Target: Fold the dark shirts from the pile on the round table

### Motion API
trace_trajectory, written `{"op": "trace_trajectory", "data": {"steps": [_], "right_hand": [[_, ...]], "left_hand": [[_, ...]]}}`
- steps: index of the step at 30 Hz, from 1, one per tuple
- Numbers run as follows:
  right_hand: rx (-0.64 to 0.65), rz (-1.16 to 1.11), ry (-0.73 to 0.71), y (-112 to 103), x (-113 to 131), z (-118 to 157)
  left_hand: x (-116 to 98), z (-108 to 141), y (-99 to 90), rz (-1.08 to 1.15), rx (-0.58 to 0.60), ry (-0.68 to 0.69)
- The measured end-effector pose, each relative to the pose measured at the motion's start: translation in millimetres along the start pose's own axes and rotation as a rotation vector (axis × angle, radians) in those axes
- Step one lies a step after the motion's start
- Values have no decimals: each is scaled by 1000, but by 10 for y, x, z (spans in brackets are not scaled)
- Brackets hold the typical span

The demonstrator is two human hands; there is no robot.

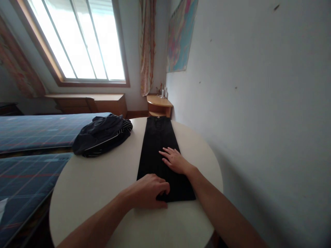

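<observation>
A black shirt point(157, 146), folded into a long narrow strip, lies flat on the round white table point(103, 193). Its neckline is at the far end and its straight hem at the near end. My right hand point(176, 161) rests palm down on the shirt's right side, fingers spread. At the near left corner of the cloth is my left hand point(150, 191). Its fingers are bent over the shirt, and its thumb lies apart from them along the hem. Black cloth shows between thumb and fingers; part of the hem is hidden under this hand.
A crumpled dark garment with white stripes point(103, 136) lies at the table's far left edge. Beds with blue plaid mattresses point(38, 132) stand to the left. A white wall point(253, 120) runs close along the right. Beyond the table is a small corner shelf point(159, 101).
</observation>
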State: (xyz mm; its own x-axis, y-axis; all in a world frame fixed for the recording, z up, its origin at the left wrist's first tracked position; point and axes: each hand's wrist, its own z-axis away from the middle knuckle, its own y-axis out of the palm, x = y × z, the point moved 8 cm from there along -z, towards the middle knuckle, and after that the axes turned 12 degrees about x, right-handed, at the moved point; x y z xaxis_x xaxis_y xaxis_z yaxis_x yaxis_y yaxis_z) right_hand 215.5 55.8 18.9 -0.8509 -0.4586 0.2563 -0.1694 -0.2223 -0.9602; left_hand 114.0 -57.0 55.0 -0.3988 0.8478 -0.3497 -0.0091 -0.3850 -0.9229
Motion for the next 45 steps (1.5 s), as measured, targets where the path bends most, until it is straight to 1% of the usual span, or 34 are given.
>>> {"op": "trace_trajectory", "data": {"steps": [6, 9, 13, 18, 23, 27, 32, 35, 37, 41, 45], "right_hand": [[-3, -10, 7, 7, -19, -3], [-5, -13, 11, 16, -30, -8], [4, -11, 22, 37, -46, -20], [-8, -12, 16, 43, -53, -28], [-3, -9, 22, 34, -48, -25], [-8, -17, 20, 21, -46, -22], [-5, -24, 13, 35, -57, -27], [-5, -21, 11, 32, -55, -22], [-27, -10, 0, -13, -26, 2], [-86, 40, -38, -195, 120, 122], [-57, 101, -13, -300, 291, 295]], "left_hand": [[-72, -22, 28, -42, -25, 59], [-87, -43, 48, -58, -24, 62], [-89, -49, 57, -66, -14, 41], [-95, 9, -3, -79, -31, -12], [-145, 10, -11, -164, 11, -73], [-170, 5, -12, -185, 31, -74], [-72, 83, -57, 4, 2, -23], [3, 128, -71, 130, 11, 8], [50, 148, -82, 181, 23, -4], [123, 172, -109, 182, 31, -61], [189, 171, -82, 148, 45, -96]]}}
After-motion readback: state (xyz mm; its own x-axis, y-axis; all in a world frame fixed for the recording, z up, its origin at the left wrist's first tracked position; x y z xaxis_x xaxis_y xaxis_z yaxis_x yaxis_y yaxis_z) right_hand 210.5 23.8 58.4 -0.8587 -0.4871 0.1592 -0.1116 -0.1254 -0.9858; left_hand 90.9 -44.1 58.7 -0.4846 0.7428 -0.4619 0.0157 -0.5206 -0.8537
